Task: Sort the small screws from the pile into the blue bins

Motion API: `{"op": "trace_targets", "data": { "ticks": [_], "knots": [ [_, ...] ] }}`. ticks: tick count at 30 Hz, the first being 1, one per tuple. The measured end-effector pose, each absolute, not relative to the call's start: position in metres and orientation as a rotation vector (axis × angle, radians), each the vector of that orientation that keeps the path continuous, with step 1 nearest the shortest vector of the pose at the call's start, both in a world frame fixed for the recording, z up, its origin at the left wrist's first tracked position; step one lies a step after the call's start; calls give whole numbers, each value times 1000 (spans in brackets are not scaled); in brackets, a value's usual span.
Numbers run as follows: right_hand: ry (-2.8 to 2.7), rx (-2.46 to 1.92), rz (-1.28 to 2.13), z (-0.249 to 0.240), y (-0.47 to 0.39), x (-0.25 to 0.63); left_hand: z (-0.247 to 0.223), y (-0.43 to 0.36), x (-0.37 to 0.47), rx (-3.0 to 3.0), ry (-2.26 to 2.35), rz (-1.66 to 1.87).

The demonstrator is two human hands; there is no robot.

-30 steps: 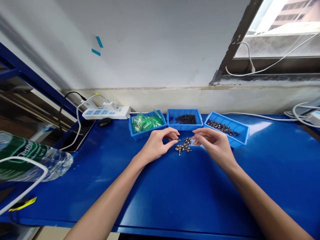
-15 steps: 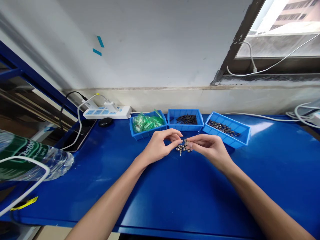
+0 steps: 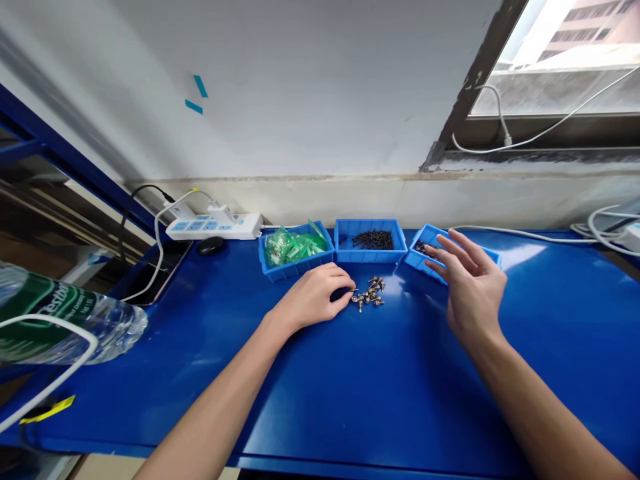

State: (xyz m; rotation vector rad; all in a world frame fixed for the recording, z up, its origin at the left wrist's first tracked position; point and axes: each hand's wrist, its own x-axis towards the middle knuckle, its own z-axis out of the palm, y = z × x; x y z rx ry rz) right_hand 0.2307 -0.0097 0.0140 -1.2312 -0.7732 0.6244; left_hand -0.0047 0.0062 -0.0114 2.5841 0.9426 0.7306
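Note:
A small pile of screws (image 3: 370, 293) with broad heads lies on the blue tabletop. At its left edge my left hand (image 3: 317, 297) has thumb and forefinger pinched around a screw (image 3: 355, 290), of which only a little shows. My right hand (image 3: 473, 287) is raised over the right blue bin (image 3: 493, 255), its fingers apart and nothing visible between them. That hand hides most of the bin; a few screws (image 3: 425, 249) show at its left end.
The middle blue bin (image 3: 373, 256) holds dark screws (image 3: 374, 240). Green plastic bags (image 3: 295, 247) fill the left bin (image 3: 280, 272). A power strip (image 3: 240, 228), a black mouse-like object (image 3: 210, 245) and a large water bottle (image 3: 120, 327) are to the left.
My right hand has left the pile, moving right to above the right bin, and its fingers have spread. The left hand stays by the pile, slightly nearer me.

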Motion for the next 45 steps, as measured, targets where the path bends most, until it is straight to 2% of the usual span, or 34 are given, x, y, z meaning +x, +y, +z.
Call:
{"op": "trace_targets", "data": {
  "ticks": [8, 21, 33, 39, 45],
  "knots": [
    [-1005, -1227, 728, 11, -16, 227, -17, 12, -6, 2501, 985, 759],
    [-1580, -1152, 1036, 4, -24, 215, -2, 3, 5, 1915, 852, 1106],
    [-1418, -992, 1416, 0, -23, 216, 0, 0, 6, 1847, 802, 1060],
    [-1376, -1078, 1332, -2, -20, 219, 2, 1, 3, 2064, 888, 1008],
    [-1048, -1144, 966, 7, -16, 228, -1, 5, -5, 2375, 862, 728]
  ]
}}
